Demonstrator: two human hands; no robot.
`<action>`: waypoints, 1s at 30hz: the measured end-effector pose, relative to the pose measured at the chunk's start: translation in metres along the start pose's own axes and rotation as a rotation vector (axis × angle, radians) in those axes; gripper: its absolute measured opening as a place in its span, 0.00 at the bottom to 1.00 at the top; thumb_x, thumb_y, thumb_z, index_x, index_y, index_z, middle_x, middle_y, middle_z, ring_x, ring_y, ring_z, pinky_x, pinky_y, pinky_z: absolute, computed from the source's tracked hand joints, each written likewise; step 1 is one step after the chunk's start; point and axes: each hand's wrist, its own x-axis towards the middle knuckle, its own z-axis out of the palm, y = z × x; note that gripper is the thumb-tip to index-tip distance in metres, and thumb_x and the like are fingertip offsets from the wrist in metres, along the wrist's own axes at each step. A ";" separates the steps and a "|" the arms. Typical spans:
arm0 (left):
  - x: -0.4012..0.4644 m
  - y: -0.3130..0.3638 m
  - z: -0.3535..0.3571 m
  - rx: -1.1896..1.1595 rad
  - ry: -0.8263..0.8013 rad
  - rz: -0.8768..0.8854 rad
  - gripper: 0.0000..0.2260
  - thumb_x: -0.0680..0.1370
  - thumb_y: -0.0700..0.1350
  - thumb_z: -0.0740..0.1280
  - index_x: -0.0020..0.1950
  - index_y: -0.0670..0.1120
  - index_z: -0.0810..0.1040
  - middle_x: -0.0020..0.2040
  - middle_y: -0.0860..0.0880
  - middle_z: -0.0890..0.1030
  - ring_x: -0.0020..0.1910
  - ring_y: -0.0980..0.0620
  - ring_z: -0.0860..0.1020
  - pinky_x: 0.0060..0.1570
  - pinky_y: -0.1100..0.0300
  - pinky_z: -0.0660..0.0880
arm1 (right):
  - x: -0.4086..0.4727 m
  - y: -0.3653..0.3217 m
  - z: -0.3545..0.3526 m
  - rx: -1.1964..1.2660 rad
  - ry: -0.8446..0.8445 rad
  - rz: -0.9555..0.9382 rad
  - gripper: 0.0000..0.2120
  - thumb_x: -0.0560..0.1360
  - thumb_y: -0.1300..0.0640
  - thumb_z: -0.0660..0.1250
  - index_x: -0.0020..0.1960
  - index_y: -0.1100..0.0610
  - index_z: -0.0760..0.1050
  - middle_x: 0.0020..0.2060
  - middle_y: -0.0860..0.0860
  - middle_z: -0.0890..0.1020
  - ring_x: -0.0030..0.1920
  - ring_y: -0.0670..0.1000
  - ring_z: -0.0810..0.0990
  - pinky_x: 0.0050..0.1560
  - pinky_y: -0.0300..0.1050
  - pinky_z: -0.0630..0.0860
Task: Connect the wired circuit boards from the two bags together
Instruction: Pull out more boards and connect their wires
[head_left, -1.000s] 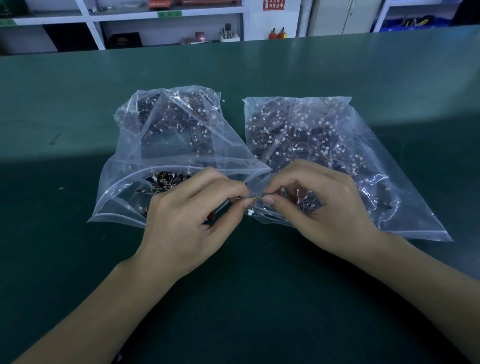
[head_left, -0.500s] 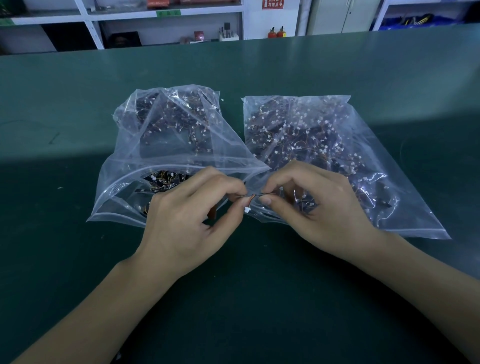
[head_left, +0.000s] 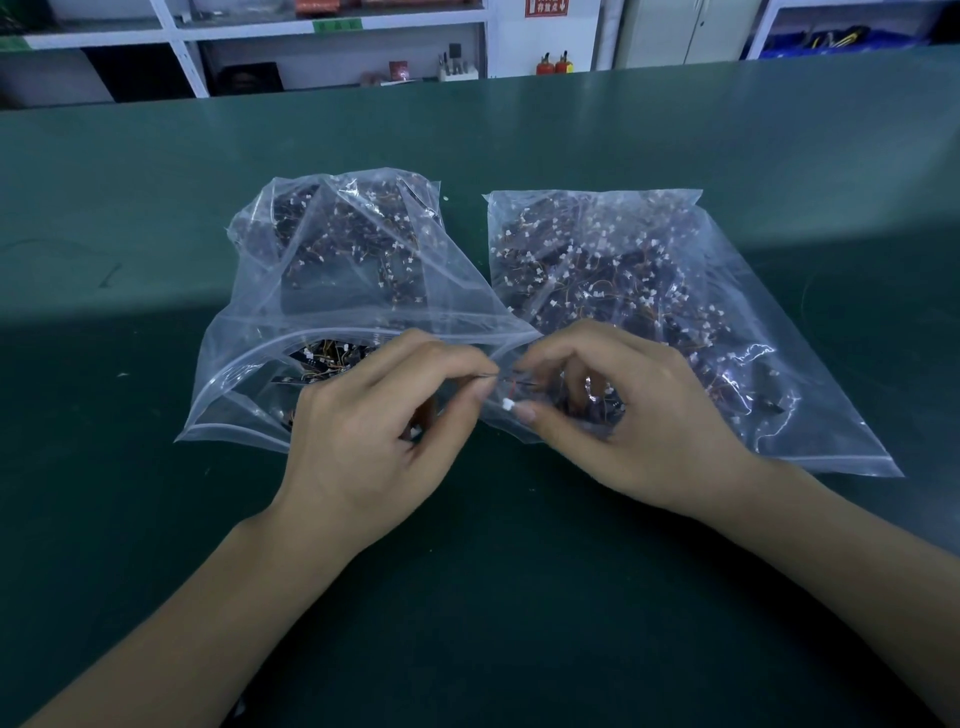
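The left hand (head_left: 363, 441) has its grip closed in a pinch, thumb and forefinger together on a thin wire of a small wired circuit board (head_left: 514, 387) held between the two hands. The right hand (head_left: 623, 431) pinches the same piece from the other side, its thumb tip just beside a tiny white connector (head_left: 508, 405); its other fingers curl above. The board itself is too small and too covered to make out clearly.

Both hands hover at the near edges of two clear plastic bags lying side by side on the desk (head_left: 519, 597). The left bag (head_left: 332, 291) is open at its near end, its mouth gaping, with dark boards and orange wires showing inside. The right bag (head_left: 649, 291) lies flatter, packed with dark boards, thin wires and many white connectors.

The desk is covered in a dark green mat; its far half is lit brighter, its near half is in shadow. Beyond the far edge stand white shelves (head_left: 182, 52) holding small items, two small red extinguisher-like bottles (head_left: 553, 63), a red sign (head_left: 546, 7) on the wall, a pale cabinet (head_left: 685, 31) and a blue bin (head_left: 831, 39).
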 end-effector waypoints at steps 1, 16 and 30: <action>0.000 0.000 0.000 -0.008 0.006 -0.013 0.06 0.85 0.44 0.70 0.53 0.46 0.86 0.45 0.53 0.83 0.37 0.51 0.79 0.32 0.53 0.75 | 0.000 0.000 0.000 -0.010 -0.031 0.017 0.12 0.77 0.52 0.74 0.59 0.50 0.80 0.47 0.39 0.79 0.39 0.49 0.79 0.42 0.47 0.79; 0.001 0.003 -0.005 0.002 -0.051 0.007 0.08 0.82 0.38 0.68 0.44 0.43 0.82 0.41 0.52 0.79 0.34 0.51 0.75 0.28 0.51 0.71 | 0.001 -0.004 -0.008 -0.159 -0.129 -0.011 0.15 0.70 0.56 0.70 0.57 0.50 0.78 0.40 0.42 0.78 0.37 0.48 0.77 0.38 0.50 0.79; 0.001 -0.002 0.001 0.032 -0.047 0.062 0.04 0.81 0.43 0.75 0.48 0.45 0.89 0.46 0.52 0.83 0.33 0.54 0.77 0.29 0.53 0.75 | 0.002 0.007 -0.006 -0.118 0.006 -0.031 0.12 0.79 0.65 0.70 0.61 0.55 0.82 0.45 0.39 0.78 0.36 0.46 0.79 0.40 0.43 0.79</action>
